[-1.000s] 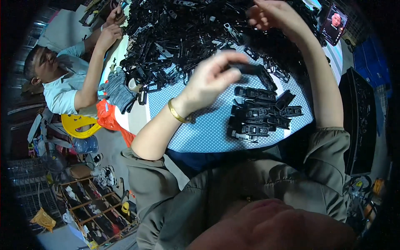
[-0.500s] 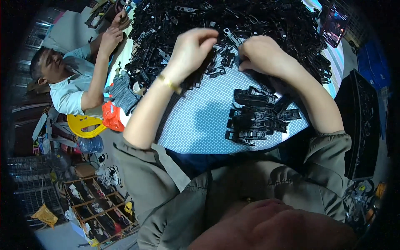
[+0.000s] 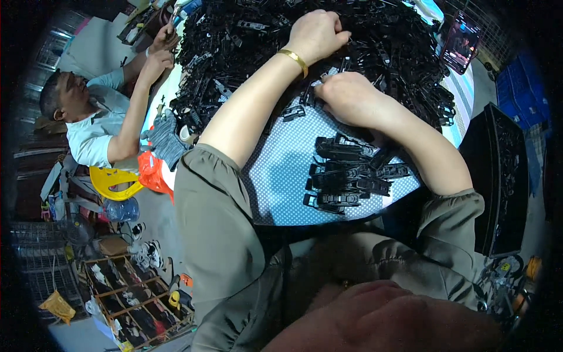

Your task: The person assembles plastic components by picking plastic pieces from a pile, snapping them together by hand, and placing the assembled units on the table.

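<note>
A big heap of small black elongated parts (image 3: 234, 64), some with shiny metal bits, covers the far side of the table. My left hand (image 3: 316, 36) reaches into the heap, its fingers curled together at the tips; whatever they hold is hidden. Closer to me and to its right is my right hand (image 3: 350, 98), closed at the heap's near edge, with black parts against its fingertips; I cannot make out what it grips. A smaller group of black parts (image 3: 352, 173), laid side by side in rough rows, lies on the white dotted table cover (image 3: 275, 193) below my right forearm.
At the left another person (image 3: 97, 120) works at the table's edge with a tool. A grey glove (image 3: 166, 141), a roll of tape (image 3: 186, 134) and a red bag (image 3: 153, 173) are near there. A phone (image 3: 460, 42) stands far right; a black bin (image 3: 504, 182) is beside my right arm.
My left hand has moved farther away and to the right, deeper into the heap. My right hand has shifted slightly left and nearer. The whole view has tilted a little.
</note>
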`<state>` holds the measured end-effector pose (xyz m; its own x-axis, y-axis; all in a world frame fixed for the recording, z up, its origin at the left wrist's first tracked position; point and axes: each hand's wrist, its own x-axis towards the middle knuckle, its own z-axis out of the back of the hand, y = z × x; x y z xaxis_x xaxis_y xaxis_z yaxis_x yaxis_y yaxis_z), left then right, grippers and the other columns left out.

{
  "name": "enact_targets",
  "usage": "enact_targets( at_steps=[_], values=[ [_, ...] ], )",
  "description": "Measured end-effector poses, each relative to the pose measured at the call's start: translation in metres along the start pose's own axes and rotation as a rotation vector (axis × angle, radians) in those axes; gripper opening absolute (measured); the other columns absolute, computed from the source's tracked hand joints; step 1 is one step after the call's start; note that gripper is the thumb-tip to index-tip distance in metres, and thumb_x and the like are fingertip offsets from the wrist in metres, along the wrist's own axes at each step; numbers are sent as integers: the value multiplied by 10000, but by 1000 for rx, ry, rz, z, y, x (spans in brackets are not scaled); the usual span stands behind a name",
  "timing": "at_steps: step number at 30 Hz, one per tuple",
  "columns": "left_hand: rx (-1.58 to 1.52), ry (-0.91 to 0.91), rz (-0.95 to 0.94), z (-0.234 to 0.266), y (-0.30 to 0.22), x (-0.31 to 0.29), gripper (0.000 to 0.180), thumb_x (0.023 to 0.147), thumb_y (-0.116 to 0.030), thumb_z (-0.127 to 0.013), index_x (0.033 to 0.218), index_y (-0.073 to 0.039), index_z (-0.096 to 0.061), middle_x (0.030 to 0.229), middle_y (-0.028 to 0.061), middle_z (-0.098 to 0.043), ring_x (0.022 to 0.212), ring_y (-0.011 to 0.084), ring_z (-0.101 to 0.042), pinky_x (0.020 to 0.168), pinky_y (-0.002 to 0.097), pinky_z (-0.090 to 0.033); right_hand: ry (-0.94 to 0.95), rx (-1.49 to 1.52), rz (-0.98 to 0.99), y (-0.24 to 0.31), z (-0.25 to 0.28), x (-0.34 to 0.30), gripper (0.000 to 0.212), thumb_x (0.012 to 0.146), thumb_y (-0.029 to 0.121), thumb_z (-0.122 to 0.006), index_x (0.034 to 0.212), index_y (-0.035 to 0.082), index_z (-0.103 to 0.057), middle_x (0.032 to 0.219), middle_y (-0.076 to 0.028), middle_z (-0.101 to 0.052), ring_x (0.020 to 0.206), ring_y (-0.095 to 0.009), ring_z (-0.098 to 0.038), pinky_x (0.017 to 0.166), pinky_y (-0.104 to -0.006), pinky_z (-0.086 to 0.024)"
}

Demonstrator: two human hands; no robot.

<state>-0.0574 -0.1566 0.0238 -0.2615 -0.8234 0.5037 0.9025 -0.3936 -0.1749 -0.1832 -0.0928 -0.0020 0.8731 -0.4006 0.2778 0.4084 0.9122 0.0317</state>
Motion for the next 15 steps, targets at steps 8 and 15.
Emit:
enact_targets(
  at_steps=[8,15],
  values=[
    [140,-436,97,-42,-4,22,269,646,-287,-723,675,-37,-627,738,138,-611,700,287,-614,614,361,-495,133,-24,-55,2,6,5,133,685,105,-596,780,13,-605,782,-142,-605,765,-285,-608,690,-363,-493],
    [-44,-412,-37,-24,16,16,172,634,-177,-682,713,-40,-614,715,131,-594,693,303,-579,687,372,-476,132,39,-105,0,16,8,179,665,126,-615,792,4,-582,750,-137,-604,748,-283,-607,673,-367,-493]
  ],
)
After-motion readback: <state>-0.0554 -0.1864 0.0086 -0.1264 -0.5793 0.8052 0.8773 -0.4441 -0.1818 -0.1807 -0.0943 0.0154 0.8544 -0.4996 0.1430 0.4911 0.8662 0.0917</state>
